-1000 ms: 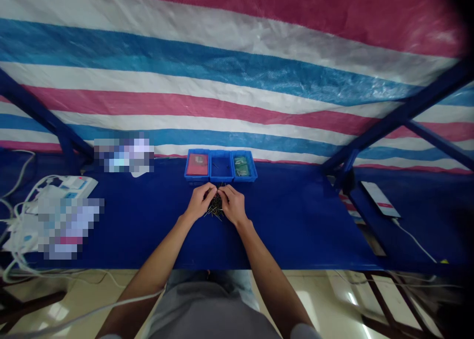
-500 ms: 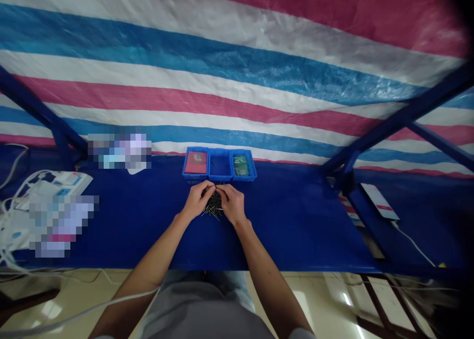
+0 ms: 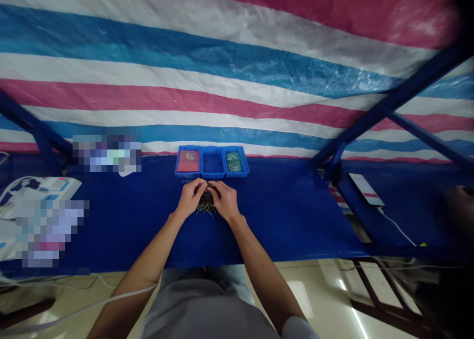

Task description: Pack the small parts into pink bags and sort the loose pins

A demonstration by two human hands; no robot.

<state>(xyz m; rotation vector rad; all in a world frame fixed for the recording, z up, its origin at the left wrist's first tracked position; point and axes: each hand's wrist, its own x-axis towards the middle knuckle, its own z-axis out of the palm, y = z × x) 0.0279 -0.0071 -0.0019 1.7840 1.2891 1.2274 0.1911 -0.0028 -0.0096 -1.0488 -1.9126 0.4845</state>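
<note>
My left hand (image 3: 189,199) and my right hand (image 3: 225,201) curl around a small heap of thin dark metal pins (image 3: 206,205) on the blue tabletop (image 3: 289,215). Their fingertips meet above the heap, and a few pin ends stick out below them. Much of the heap is hidden by my fingers. Just beyond my hands stands a blue parts tray with three compartments: a red card (image 3: 188,161) lies in the left one, the middle one (image 3: 213,162) holds a few thin pins, and green-and-grey packets (image 3: 234,161) lie in the right one.
A striped pink, white and blue tarpaulin (image 3: 237,82) hangs behind the table, crossed by dark blue frame bars (image 3: 385,104). A phone (image 3: 366,189) with a white cable lies at right. White cables, a white device (image 3: 40,190) and pixelated items (image 3: 107,154) lie at left.
My hands have closed in a little around the pins, and the heap looks more tightly gathered. The whole view has shifted slightly as my head moved.
</note>
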